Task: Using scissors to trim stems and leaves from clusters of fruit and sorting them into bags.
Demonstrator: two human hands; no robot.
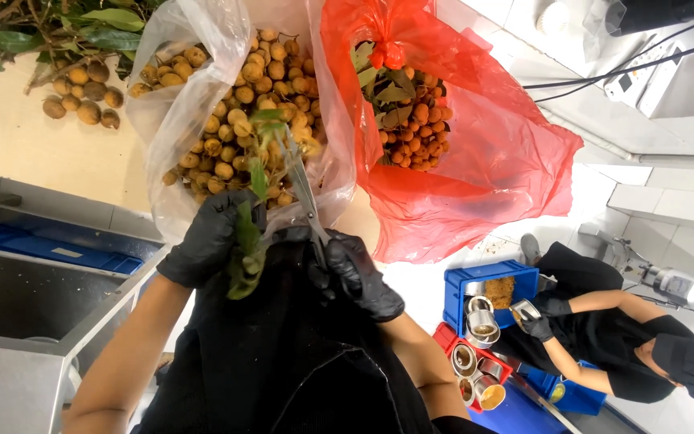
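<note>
Now L hand [212, 237] grips leafy longan stem [247, 233]; R hand [357, 273] grips scissors [303, 189].

Bright, even indoor light; strong wide-angle distortion, soft blur at edges.

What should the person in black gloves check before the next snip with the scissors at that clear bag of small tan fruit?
1. Grey metal scissors gripped by black-gloved right hand: ok.
2. Green leafy stem held by black-gloved left hand: ok.
3. Left fingers away from blade tips: ok.
4. Blades open at the stem: cannot tell.
5. Clear plastic bag of small round tan fruit out of the blades' way: cannot tell.
</note>
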